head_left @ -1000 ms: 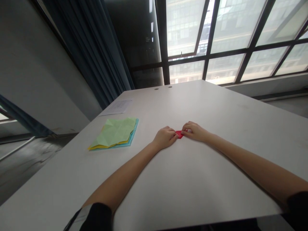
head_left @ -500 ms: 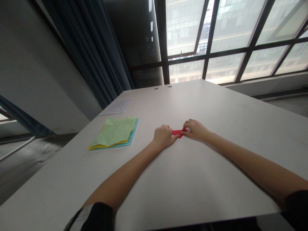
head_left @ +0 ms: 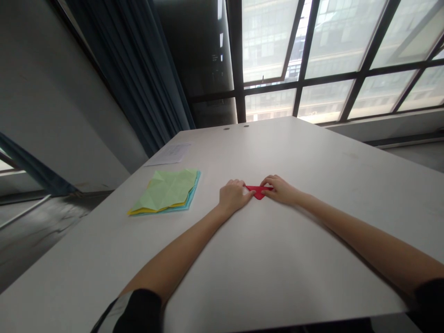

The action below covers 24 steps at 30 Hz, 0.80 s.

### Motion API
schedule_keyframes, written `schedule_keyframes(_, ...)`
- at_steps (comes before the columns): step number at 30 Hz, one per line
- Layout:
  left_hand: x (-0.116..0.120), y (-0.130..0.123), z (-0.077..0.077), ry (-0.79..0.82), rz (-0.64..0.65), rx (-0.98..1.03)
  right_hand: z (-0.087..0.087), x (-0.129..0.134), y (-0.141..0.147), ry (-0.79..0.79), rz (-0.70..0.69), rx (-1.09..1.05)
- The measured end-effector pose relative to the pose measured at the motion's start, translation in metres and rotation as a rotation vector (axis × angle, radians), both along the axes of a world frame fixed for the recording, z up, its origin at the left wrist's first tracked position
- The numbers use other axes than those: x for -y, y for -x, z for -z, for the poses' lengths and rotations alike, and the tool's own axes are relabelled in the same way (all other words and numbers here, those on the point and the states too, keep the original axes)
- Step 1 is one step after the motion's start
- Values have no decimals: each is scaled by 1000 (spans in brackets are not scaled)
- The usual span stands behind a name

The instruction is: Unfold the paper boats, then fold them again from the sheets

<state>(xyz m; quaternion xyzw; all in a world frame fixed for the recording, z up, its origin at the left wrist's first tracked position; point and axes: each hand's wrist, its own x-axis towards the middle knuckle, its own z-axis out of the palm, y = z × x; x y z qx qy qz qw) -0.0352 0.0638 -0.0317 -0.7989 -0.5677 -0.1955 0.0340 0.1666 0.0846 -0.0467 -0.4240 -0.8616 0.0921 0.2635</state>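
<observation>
A small piece of folded red paper rests on the white table, its point toward me and its long edge away. My left hand pinches the left corner, thumb on top and fingers curled. On the other side, my right hand has its thumb and fingers closed on the right corner. Parts of both corners are hidden under the fingers.
Left of my hands lies a stack of creased paper sheets, light green over yellow and blue. Behind it is a printed white sheet at the table's left edge. A dark blue curtain and windows stand beyond.
My hands have moved slightly apart, and more of the red paper shows between them as a triangle. The stack of sheets has stayed in place.
</observation>
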Motion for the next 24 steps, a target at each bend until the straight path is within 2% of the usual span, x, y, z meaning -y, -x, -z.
schedule_keyframes(3, -3, 0, 1, -54, -8, 310, -4, 1, 4, 68, 120, -116)
schedule_keyframes(6, -6, -2, 2, -104, 121, 571, -9, 4, 8, 105, 192, -262)
schedule_keyframes(8, -6, -5, 3, -66, 204, 682, -11, 8, 13, 81, 192, -321)
schedule_keyframes(11, -7, -9, 5, 71, 280, 820, -13, 14, 19, 67, 166, -337)
schedule_keyframes(16, -7, -11, 8, 260, 359, 981, -12, 20, 28, 102, 41, -354)
schedule_keyframes(24, -7, -10, 8, 283, 375, 1024, -11, 20, 26, 231, -89, -462)
